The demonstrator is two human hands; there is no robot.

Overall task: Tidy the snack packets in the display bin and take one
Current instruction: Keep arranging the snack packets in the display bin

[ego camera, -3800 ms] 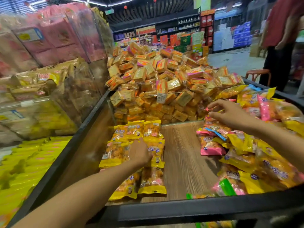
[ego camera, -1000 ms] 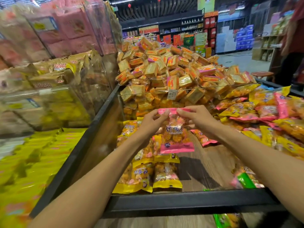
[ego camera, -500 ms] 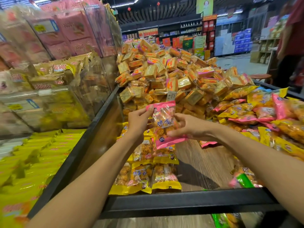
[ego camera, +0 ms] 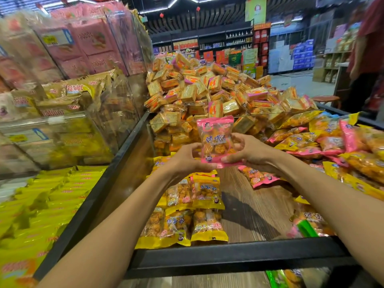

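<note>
Far left, clear bins [ego camera: 62,129] hold pink and yellow wrapped goods, with flat yellow packs [ego camera: 41,204] below. Display bin [ego camera: 228,258] has a black frame and a wood-grain floor, bare in the middle. Yellow packets [ego camera: 187,221] lie in neat rows at its left side. Left hand [ego camera: 182,161] and right hand [ego camera: 249,152] hold a pink packet [ego camera: 216,138] upright above the bin, fingers clamped on its lower edge and sides. Behind, a heap of small orange-yellow packs [ego camera: 207,94] rises past a clear divider. Right side: loose pink and yellow packets [ego camera: 332,146] piled. Background: store shelves, a person in red [ego camera: 369,48], a stool.
</note>
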